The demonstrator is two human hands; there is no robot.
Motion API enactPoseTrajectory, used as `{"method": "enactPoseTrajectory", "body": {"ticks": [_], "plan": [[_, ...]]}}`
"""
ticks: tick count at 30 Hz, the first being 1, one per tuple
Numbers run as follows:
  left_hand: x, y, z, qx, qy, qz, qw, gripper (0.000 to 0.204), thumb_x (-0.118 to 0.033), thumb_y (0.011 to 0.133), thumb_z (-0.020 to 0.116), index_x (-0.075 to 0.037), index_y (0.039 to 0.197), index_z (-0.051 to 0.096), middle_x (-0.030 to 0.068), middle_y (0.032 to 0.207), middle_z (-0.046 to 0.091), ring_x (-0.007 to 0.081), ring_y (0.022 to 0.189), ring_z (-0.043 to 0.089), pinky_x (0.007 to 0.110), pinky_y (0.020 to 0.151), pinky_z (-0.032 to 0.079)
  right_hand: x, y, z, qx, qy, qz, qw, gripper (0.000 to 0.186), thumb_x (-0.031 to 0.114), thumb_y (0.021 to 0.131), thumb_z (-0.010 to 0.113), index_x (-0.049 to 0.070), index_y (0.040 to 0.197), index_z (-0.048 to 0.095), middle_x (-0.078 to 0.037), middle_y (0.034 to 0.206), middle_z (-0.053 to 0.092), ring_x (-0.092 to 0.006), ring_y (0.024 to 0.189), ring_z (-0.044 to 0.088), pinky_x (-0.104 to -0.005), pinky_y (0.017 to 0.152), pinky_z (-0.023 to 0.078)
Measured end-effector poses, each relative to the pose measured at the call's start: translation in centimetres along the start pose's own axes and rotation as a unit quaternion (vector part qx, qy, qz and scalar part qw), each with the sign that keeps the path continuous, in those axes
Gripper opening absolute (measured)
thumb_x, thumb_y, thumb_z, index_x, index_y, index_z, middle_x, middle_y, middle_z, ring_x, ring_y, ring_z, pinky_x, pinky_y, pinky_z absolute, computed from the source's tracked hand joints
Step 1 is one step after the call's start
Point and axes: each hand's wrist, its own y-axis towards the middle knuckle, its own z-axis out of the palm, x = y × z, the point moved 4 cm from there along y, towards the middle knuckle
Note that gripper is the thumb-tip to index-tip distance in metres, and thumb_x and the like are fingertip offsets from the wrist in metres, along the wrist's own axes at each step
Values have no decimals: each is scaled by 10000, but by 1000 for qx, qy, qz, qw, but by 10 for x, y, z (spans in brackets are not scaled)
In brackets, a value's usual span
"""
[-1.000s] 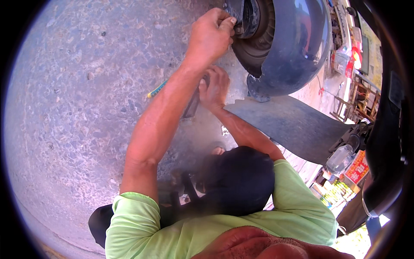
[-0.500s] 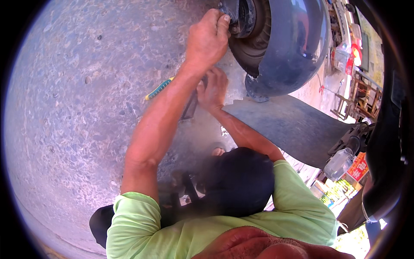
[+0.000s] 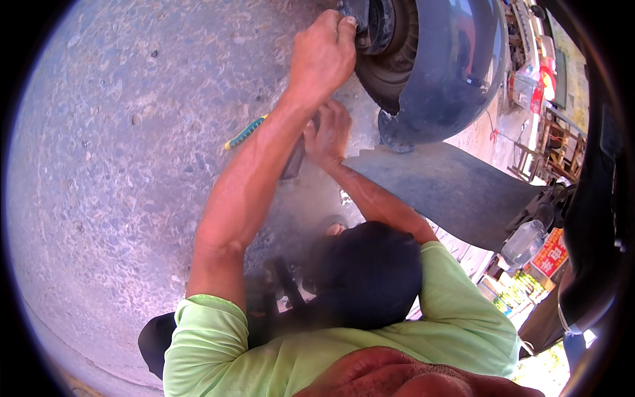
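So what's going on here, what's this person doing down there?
A person in a light green shirt has both hands low, near a wheel under a dark, glossy fender. The left hand is curled at a dark fitting by the wheel; its exact grip is hidden. The right hand is lower in view, fingers bent, and what it holds, if anything, isn't clear. A yellow-and-green tool lies on the ground beside the left forearm.

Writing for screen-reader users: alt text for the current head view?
A person's left hand is beside a dark wheel inside a glossy fender, grip unclear. The right hand is lower in view; a yellow-and-teal tool lies on rough ground beside the left forearm.
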Motion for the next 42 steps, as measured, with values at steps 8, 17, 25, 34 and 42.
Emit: {"method": "enactPoseTrajectory", "body": {"ticks": [8,17,25,34,42], "plan": [[0,1,-3,20,-40,8,999,296,-294,957,548,-19,1009,643,228,929,684,409,899,659,450,790,506,1,1,-2,19,-10,7,1000,378,230,852,589,49,1182,545,-142,1281,514,-369,1215,464,-503,1017,332],[-5,2,-8,36,-101,-9,994,182,-164,918,632,-3,1002,651,166,894,705,268,793,687,377,734,531,1,1,-2,24,-12,8,1000,373,237,850,593,57,1173,544,-138,1283,512,-374,1213,463,-506,1014,333],[7,-2,-5,48,-190,-60,979,219,-176,938,650,28,1017,661,114,805,723,145,680,693,290,619,532,0,1,-2,23,-11,15,1000,376,237,841,602,61,1169,546,-140,1279,515,-373,1213,464,-507,1013,335],[-5,1,-11,57,-143,-66,986,256,-213,950,625,41,954,652,117,739,709,153,611,684,295,575,534,1,2,-4,21,-7,10,1000,381,219,829,609,58,1168,543,-140,1274,516,-375,1207,465,-507,1012,337],[-7,0,-5,62,-163,-104,979,245,-191,957,618,45,1020,632,121,799,705,148,651,683,289,619,548,1,1,-2,18,-9,9,1000,380,205,830,611,60,1176,545,-138,1275,518,-372,1211,464,-505,1018,337]]}}
